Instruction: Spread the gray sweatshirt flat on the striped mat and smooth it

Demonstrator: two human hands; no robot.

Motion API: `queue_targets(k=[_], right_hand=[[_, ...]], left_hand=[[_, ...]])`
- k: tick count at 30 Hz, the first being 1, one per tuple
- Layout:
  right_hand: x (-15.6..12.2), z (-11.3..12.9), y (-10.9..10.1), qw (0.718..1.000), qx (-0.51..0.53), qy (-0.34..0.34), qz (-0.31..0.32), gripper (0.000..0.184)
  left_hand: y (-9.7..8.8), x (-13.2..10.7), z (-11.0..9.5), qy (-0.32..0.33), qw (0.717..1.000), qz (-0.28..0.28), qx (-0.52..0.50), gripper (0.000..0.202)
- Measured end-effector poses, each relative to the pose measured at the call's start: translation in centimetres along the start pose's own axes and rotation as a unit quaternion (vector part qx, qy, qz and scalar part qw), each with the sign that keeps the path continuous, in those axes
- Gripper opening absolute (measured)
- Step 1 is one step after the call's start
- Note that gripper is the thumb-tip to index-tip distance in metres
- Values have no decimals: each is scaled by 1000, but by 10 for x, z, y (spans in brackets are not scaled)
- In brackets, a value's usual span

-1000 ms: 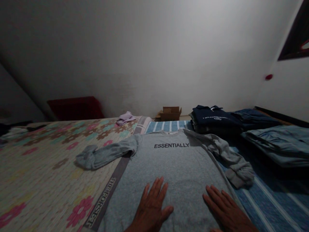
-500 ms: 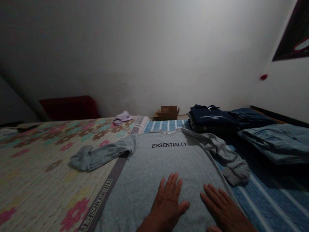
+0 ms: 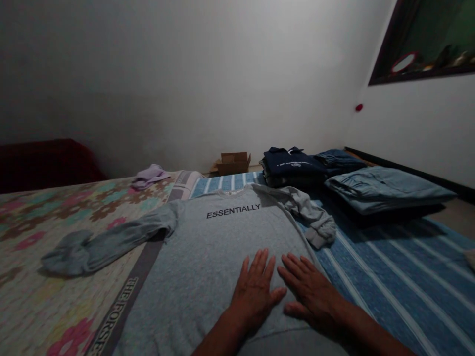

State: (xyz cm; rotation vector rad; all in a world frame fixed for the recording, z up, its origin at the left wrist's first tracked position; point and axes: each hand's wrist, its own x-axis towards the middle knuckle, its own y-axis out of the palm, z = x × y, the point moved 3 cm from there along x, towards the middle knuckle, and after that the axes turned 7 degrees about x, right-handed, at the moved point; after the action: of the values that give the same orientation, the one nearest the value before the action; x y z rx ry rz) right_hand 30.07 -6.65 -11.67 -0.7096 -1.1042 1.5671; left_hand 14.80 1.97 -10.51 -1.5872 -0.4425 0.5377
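A grey long-sleeved sweatshirt (image 3: 208,252) printed "ESSENTIALLY" lies face up on the bed. My left hand (image 3: 256,289) rests flat on its lower chest, fingers stretched out. My right hand (image 3: 309,289) lies flat beside it near the shirt's right edge, fingers out too. The two hands almost touch. One sleeve (image 3: 100,244) trails out to the left over the flowered sheet. The other sleeve (image 3: 311,215) is bunched up at the right.
A flowered sheet (image 3: 48,296) covers the left half of the bed, a blue striped sheet (image 3: 401,282) the right. Folded dark clothes (image 3: 293,163) and folded jeans (image 3: 382,185) are stacked at the far right. A lilac cloth (image 3: 150,175) and a cardboard box (image 3: 233,162) sit by the wall.
My left hand has slid right across the shirt toward my right hand. The view has swung to the right, showing more of the right wall and striped sheet.
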Motion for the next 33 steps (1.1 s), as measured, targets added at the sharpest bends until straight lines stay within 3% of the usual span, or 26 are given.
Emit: queue_targets(k=[6,11,19,25,33], right_hand=[[5,11,-22,997,43,43,53,81],[7,10,-25,997,39,53,43,81],[6,11,-28,998,12,58,22,78],[5,13,-35,999,5,49,17,77],[4,10,-34,998,3,61,24,78]], left_hand=[[5,7,2,-3,999,-27,39,63],[0,4,-5,-6,997,-35,69,61],[6,2,-4,10,995,-59,84,60],[-5,-16,-8,-24,994,-39,101,59],[-2,-30,-5,-28,993,-42,103,60]])
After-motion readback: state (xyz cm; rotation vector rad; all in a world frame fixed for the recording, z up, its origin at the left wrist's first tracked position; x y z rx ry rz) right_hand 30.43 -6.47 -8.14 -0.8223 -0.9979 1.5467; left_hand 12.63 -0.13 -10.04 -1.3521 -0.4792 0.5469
